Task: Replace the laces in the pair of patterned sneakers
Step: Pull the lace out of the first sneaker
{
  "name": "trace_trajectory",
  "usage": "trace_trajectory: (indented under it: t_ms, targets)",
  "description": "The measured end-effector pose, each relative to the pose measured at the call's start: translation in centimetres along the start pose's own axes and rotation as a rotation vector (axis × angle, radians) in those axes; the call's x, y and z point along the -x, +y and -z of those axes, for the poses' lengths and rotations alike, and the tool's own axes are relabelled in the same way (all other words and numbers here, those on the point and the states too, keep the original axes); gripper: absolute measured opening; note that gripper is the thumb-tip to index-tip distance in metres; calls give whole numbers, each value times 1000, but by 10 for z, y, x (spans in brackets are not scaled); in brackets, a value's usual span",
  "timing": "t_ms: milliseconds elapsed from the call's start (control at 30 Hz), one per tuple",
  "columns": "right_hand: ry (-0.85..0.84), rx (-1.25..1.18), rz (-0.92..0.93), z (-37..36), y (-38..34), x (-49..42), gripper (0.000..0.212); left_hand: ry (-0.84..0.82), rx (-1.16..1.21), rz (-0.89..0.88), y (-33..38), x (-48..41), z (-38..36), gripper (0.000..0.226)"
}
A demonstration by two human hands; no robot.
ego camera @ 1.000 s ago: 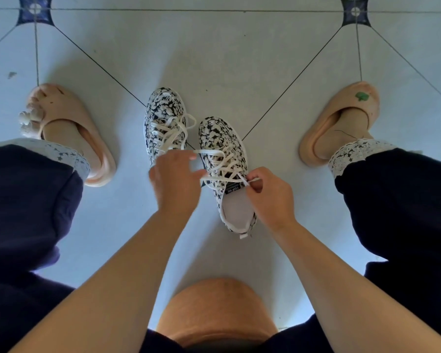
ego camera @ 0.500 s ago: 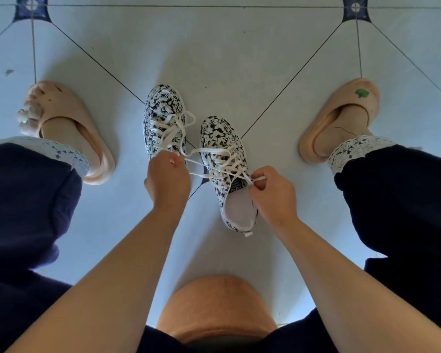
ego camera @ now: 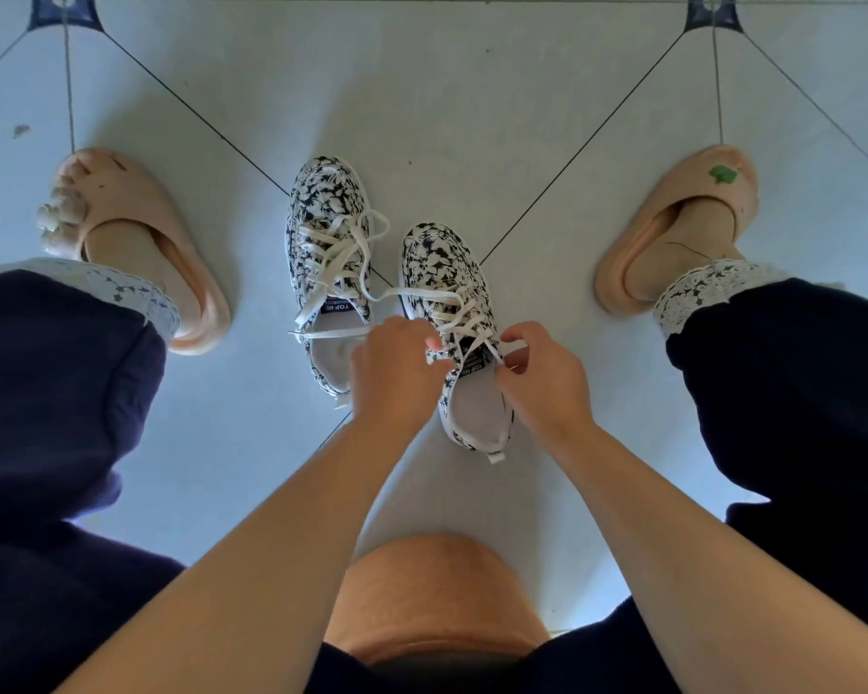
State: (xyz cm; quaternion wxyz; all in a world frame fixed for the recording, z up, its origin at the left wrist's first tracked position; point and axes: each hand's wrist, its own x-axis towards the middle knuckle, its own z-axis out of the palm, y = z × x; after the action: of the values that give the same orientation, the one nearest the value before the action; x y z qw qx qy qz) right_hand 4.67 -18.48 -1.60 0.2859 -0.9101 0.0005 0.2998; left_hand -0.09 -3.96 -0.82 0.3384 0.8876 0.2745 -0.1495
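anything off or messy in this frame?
Nothing damaged. The farther patterned sneaker sits untied, its white lace slack, one end trailing onto the floor. A green blotch marks the right slipper. Left hand and right hand hold the nearer sneaker's lace.

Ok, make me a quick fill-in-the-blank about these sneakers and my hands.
The right hand pinches a white lace of the ___ black-and-white patterned sneaker.
The peach foam slipper on the right foot bears a ___ mark.
The second patterned sneaker stands nearer the ___ hand.
Missing: right; green; left.
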Motion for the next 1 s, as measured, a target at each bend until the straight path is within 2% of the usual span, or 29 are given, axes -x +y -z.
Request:
trace_trajectory:
  t_ms: [67, 167, 233, 333, 433, 533, 567, 600, 667, 733, 767, 833, 900, 1000]
  targets:
    - [-23, 125, 82, -2, -1, 2, 46, -65, -46, -11, 7, 4, -10, 28]
    - [-68, 288, 217, -6, -8, 1, 52, -68, -100, -1, 8, 4, -17, 27]
    - [-91, 388, 280, -7, -11, -2, 45, -64, -96, 8, 8, 3, -20, 25]
    - [-71, 492, 323, -6, -15, -8, 22, -65, -34, 18, 9, 4, -22, 21]
    - [43, 192, 220, 2, -16, -15, 5, -8, 107, 92, 5, 8, -23, 22]
    - [265, -452, -228, 14, -10, -23, 18, 33, 218, 129, -1, 9, -23, 23]
    - [256, -558, -351, 15, -5, -23, 20, 25, 235, 123, -2, 9, -23, 20]
    - [202, -536, -402, 14, -2, -22, 19, 18, 245, 113, -3, 9, -24, 17]
    - [79, -274, -278, 10, -2, -17, 23, 11, 285, 111, -6, 10, -26, 12]
    - [35, -11, 21, 8, -9, -13, 41, 6, 334, 119, -8, 11, -26, 10]
    - [20, 105, 150, 6, -16, -13, 43, 2, 347, 117, -8, 11, -26, 10]
    - [-21, 344, 333, 1, -27, -12, 33, 2, 367, 124, -9, 11, -25, 10]
    - [-64, 495, 408, -4, -33, -10, 20, 11, 389, 137, -9, 12, -23, 10]
    - [-44, 546, 443, -2, -26, -12, 16, 20, 416, 139, -9, 12, -22, 12]
